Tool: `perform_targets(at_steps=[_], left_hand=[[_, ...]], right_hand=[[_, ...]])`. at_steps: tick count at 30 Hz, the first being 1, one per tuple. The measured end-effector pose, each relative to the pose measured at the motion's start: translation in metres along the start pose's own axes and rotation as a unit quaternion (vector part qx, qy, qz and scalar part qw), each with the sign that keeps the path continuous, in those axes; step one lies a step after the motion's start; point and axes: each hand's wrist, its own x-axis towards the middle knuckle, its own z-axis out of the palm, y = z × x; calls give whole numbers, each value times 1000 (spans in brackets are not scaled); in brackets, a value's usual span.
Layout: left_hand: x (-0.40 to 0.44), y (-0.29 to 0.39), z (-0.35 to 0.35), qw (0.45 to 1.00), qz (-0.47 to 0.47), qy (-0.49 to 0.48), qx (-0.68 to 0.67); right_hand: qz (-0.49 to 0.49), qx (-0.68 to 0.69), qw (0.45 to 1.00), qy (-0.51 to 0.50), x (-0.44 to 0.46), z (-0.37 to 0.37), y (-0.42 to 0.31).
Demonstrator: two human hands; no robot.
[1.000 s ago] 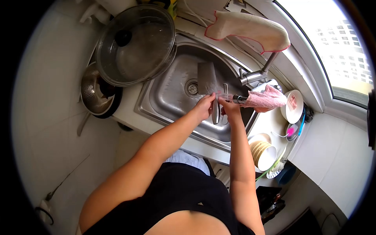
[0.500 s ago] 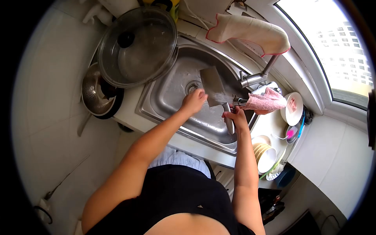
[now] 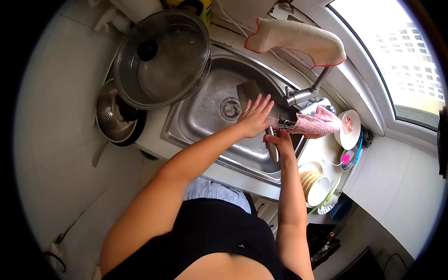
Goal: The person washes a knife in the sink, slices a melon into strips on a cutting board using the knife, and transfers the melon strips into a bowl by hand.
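Over the sink [image 3: 198, 100], the right hand [image 3: 281, 141] closes round the handle of the cleaver [image 3: 247, 90]; the left hand [image 3: 255, 117], fingers spread, hides part of the blade. Pink cloth [image 3: 317, 122] crowds the right hand; bowls [image 3: 318, 190] stand on the bench's [image 3: 333, 161] right.

cleaver [image 3: 247, 91] partly hidden behind left hand [image 3: 255, 117]; yellow container [image 3: 206, 11] cut off by top edge

Pale countertop [image 3: 155, 123], stainless-steel sink [image 3: 196, 112] set in. Left of sink: large glass-lidded pot [image 3: 170, 56]; round metal pan [image 3: 108, 111] beside it, contact underneath hidden. Right: stacked bowls [image 3: 316, 187] near front edge; white bowl [image 3: 344, 138] farther back, pink contents unidentified.
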Motion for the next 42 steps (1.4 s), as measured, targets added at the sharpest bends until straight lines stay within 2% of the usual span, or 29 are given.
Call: perform_targets(at_steps=[2,3,5,6,8,9,12,13,15,16,17,18,19,20,21,22,23,25,28,29,30,32,33,34,36,40,42], left_hand=[[21,-7,-1,995,-75,-3,58],[28,-21,-5,996,-73,-7,55],[38,-49,-14,974,-216,50,50],[37,-42,-16,974,-216,49,48],[30,-20,-29,977,-141,-34,157],[24,-8,-22,984,-62,-65,153],[14,-6,-26,983,-1,-117,138],[18,-26,-28,984,-44,-88,146],[24,-66,-41,975,-189,-39,106],[20,-76,-43,976,-188,-37,107],[15,-85,-43,976,-173,19,135],[11,-88,-43,971,-158,73,161],[1,-66,-55,975,-123,76,171],[-8,-51,-57,975,-122,74,172],[-15,-39,-57,976,-72,59,198],[-22,-30,-55,973,-21,44,224],[-30,-26,-43,973,-20,43,225],[-40,-27,-23,982,122,-75,120],[-36,-37,-24,978,163,-50,124],[-34,-49,-19,982,144,4,118],[-29,-58,-24,983,143,6,118],[-23,-70,-31,988,-45,49,138],[-21,-68,-31,984,-52,31,168],[-21,-53,-36,984,-51,31,169],[-24,-23,-39,981,39,-46,185],[-13,-30,-39,978,105,-77,161],[-5,-59,-51,975,-132,-13,176]], right_hand=[[3,-9,1000,-8,2,-2,4],[-9,2,1000,-15,-4,-3,4],[-15,2,1000,-24,-12,-11,5],[-14,1,1000,-22,-13,-11,5],[-10,50,999,-19,-10,-6,5],[-13,54,998,-20,-5,-5,5],[7,44,999,-19,-2,-5,6],[13,49,998,-32,-5,-6,3],[17,55,997,-43,-8,-5,3],[-17,-12,1000,-10,-9,-3,5],[-50,-79,995,22,-8,-1,6],[-51,-76,996,22,-5,0,5],[-151,-408,899,60,-1,1,1],[-232,-687,683,92,-1,1,-3],[-300,-689,651,110,-5,11,-12],[-300,-688,651,113,-4,13,-10],[-321,-717,609,112,-4,15,-6],[-390,-740,536,117,-5,19,-6],[-414,-751,505,100,-9,12,-9],[-413,-752,504,100,-10,9,-9],[-414,-756,498,97,-10,7,-10],[-417,-759,491,95,-10,7,-10],[-419,-760,486,104,-9,8,-10],[-421,-760,483,112,-9,9,-9],[-423,-756,485,120,-6,13,-9],[-400,-776,468,139,-6,14,-16],[-401,-772,474,140,-6,10,-14]])
